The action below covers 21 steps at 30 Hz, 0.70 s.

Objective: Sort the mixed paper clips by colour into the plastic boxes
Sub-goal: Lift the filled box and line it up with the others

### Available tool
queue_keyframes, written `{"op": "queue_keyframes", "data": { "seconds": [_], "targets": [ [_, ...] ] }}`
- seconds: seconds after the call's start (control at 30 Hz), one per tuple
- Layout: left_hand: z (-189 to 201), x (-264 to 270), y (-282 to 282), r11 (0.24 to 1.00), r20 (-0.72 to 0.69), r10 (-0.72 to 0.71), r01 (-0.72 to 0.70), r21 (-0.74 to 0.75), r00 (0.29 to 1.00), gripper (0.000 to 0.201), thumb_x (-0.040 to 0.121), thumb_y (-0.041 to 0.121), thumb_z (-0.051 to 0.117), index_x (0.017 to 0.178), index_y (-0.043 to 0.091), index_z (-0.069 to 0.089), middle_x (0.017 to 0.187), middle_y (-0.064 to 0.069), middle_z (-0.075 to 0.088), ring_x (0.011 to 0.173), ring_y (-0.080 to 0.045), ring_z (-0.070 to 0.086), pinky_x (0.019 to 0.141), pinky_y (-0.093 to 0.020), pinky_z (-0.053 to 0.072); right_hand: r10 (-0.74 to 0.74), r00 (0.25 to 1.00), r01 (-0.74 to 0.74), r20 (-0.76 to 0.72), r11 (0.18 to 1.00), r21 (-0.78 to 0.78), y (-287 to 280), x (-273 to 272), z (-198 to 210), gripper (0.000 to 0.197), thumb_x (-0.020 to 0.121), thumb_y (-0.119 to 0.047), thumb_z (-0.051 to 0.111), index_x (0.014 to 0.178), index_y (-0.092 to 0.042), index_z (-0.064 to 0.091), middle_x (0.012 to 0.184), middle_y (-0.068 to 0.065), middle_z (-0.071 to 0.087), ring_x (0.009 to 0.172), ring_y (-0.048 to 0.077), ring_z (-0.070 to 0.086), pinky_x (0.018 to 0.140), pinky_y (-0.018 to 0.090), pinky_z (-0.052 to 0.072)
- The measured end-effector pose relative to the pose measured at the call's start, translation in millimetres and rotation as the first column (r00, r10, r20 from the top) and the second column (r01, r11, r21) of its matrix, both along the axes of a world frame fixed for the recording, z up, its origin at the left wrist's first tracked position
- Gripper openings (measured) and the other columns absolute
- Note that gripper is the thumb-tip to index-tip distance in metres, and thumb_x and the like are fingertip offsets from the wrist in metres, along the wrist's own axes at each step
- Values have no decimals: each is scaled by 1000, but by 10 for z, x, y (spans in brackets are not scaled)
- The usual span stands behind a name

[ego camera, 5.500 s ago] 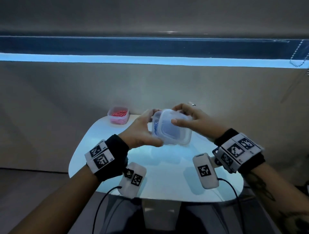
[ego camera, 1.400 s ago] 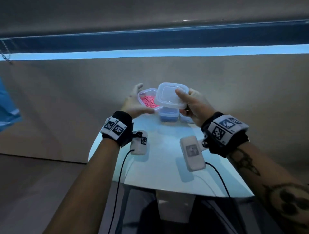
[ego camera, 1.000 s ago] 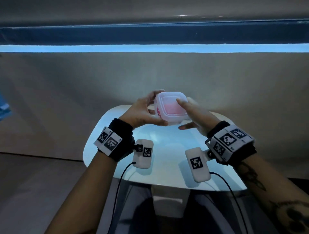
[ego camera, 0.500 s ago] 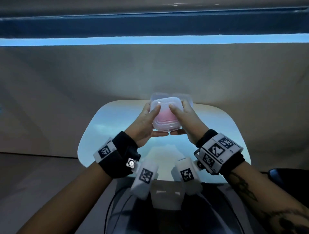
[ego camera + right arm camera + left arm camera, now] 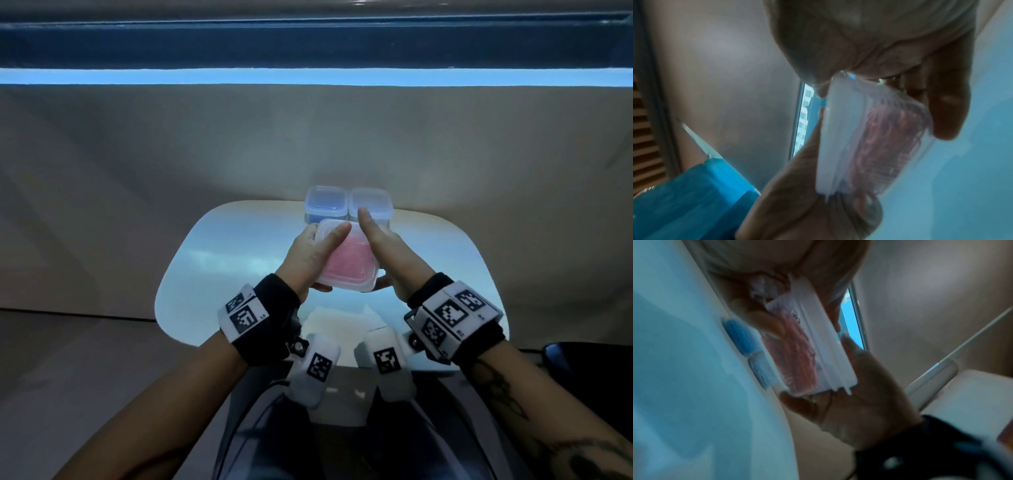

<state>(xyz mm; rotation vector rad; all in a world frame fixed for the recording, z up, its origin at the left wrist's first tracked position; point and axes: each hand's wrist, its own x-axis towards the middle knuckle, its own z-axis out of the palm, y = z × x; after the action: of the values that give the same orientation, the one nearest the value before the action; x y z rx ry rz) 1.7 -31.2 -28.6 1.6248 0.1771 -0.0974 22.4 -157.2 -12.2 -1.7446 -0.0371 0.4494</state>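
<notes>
- White table (image 5: 212,267) stands before a beige wall.
- Pink box (image 5: 346,263), lid on, is held above the table by both hands.
- Left hand (image 5: 308,257) and right hand (image 5: 387,253) have fingers clamped on it.
- Two blue boxes (image 5: 325,204) stand just behind the pink box.

A dim room in a flat or office, high up by the look of it: a small white table (image 5: 219,260) is standing against a plain beige wall (image 5: 308,137), and a window strip (image 5: 804,120) is showing tower-block facades outside.
</notes>
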Motion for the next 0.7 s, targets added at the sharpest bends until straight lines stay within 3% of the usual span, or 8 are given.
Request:
{"op": "queue_keyframes", "data": {
  "seconds": [0.07,0.17,0.23,0.37,0.43,0.5,0.6,0.7],
  "targets": [
    [-12,-3,28,1000,9,0,-1,29,1000,48,69,58,53,104,23,51,83,5,60,65,-11,59,38,-16,40,-63,995,65,77,998,-16,50,31,-45,62,83,-67,41,102,-13,65,98,9,69,87,26,67,60,35,55],
    [-55,3,59,999,26,4,-5,52,1000,42,69,57,52,97,26,50,81,5,57,62,-11,57,36,-15,36,-124,978,126,166,992,-1,122,48,-128,75,65,-71,44,91,-4,66,95,16,70,92,34,66,87,52,51],
    [-70,0,75,997,35,-1,-2,71,999,39,69,57,52,94,28,49,80,5,57,62,-12,56,36,-16,36,-118,983,117,144,993,14,144,69,-167,75,66,-70,47,93,-3,65,97,16,70,94,35,65,88,50,51],
    [-89,-18,140,990,73,97,-104,95,993,36,80,57,54,99,26,49,93,1,59,75,-16,60,40,-19,43,82,996,-83,27,996,33,57,42,-160,57,89,-59,42,118,-13,56,109,7,67,96,25,66,65,28,53],
    [-36,-27,216,987,55,136,-140,84,989,34,91,51,48,111,24,43,109,-4,57,82,-16,61,44,-25,49,171,985,-171,-11,983,-65,19,13,-178,52,90,-58,39,117,-15,50,103,2,64,80,16,64,57,23,46],
    [-6,-45,307,988,30,11,-16,156,999,50,87,54,50,127,29,31,126,-3,50,98,-16,58,65,-34,57,156,988,-155,-1,979,-135,37,-6,-234,43,93,-50,41,108,-11,51,88,1,57,62,12,52,49,20,36],
    [-13,-88,448,767,91,-257,146,625,962,114,55,67,69,146,30,13,144,0,24,132,-16,28,107,-34,31,84,996,-84,-4,988,-130,125,-1,-301,38,94,-45,44,95,-8,51,76,4,50,55,13,44,45,21,35],
    [0,-54,547,478,266,-425,-35,878,865,102,48,62,75,138,31,38,143,-10,33,127,-30,33,101,-47,37,91,996,-92,-15,990,-104,266,54,-220,40,94,-44,44,96,-6,56,75,4,53,53,12,46,45,20,42]
  ]
}}
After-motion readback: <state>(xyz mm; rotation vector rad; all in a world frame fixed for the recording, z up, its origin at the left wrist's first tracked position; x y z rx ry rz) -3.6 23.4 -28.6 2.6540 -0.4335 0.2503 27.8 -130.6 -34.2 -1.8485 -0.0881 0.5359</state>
